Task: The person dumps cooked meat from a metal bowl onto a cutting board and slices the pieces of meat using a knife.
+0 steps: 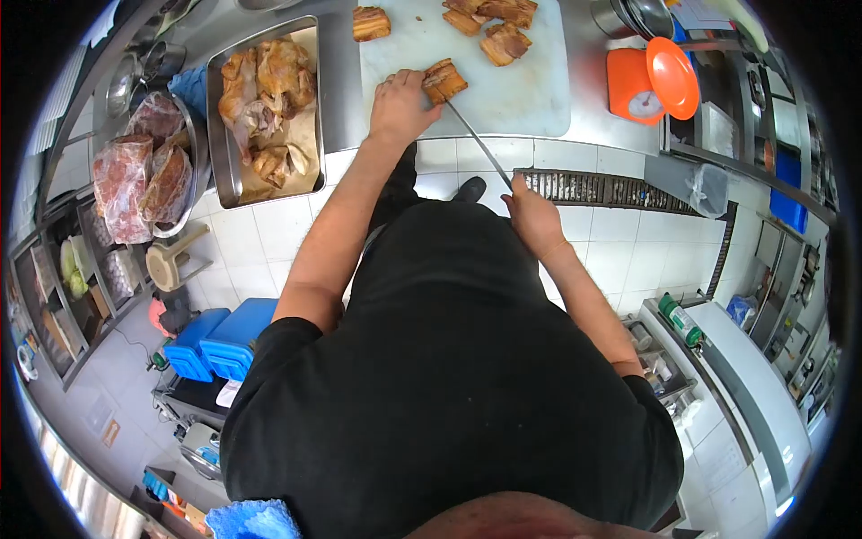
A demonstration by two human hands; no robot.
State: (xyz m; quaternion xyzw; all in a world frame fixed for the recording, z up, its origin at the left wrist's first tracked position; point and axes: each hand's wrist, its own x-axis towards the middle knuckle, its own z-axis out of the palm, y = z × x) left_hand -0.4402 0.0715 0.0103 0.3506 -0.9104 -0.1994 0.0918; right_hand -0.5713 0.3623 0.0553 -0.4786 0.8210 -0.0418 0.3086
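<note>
My left hand [401, 106] has its fingers bent against the left side of a piece of roast pork belly [445, 81], steadying it on the white cutting board [525, 112]. In my right hand [536, 216] is the handle of a long knife [482, 144], held in front of my body. Its thin blade slants up and left over the board's near edge, the tip close to the lower side of the pork. At the board's far side lie another browned pork piece [371, 24] and several more pieces [505, 43] in a loose group.
Left of the board, a metal tray [320, 135] holds cooked poultry on brown paper. Further left, plastic-wrapped meat [126, 180] fills a metal bowl. An orange scale [634, 90] with an orange plate [673, 77] stands on the right. A floor drain [602, 189] runs below the counter.
</note>
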